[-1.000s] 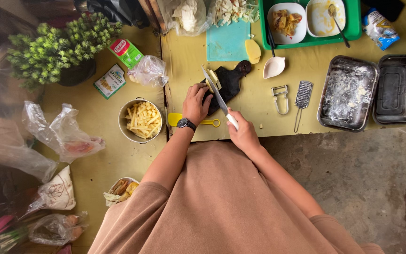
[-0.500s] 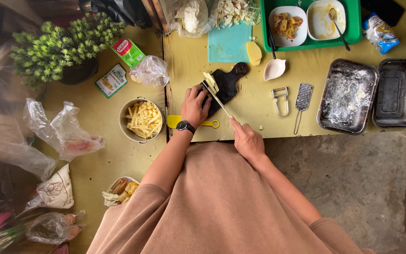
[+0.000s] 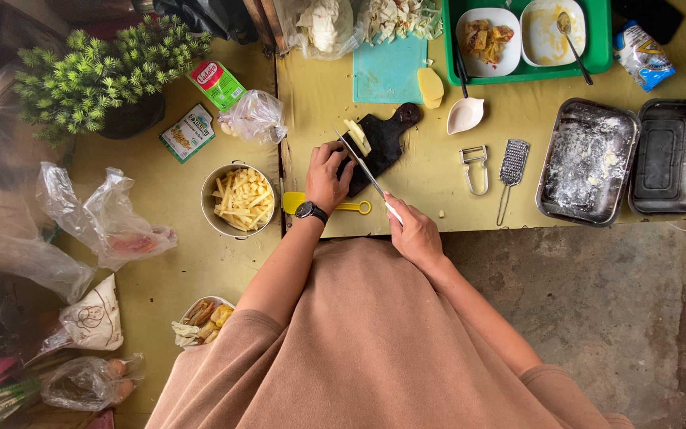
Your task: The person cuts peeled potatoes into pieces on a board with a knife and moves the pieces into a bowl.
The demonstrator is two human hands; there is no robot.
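My left hand (image 3: 326, 175), with a black watch on the wrist, presses pale yellow potato slices (image 3: 356, 135) against a small dark cutting board (image 3: 385, 141). My right hand (image 3: 411, 230) grips the white handle of a knife (image 3: 363, 164), whose blade lies across the slices beside my left fingers. A metal pot (image 3: 237, 201) full of cut potato sticks stands just left of my left hand. A yellow spatula (image 3: 335, 206) lies under my left wrist.
A peeler (image 3: 475, 165), a small grater (image 3: 510, 168) and two metal trays (image 3: 591, 162) lie to the right. A turquoise board (image 3: 387, 71), a halved potato (image 3: 429, 86), a white spoon dish (image 3: 463, 115) and a green tray (image 3: 597, 48) with plates sit behind. A potted plant (image 3: 97, 79) and plastic bags are at left.
The knife went down through the potato slices, then drew back, and now lies flatter across them again. My left hand stayed on the slices.
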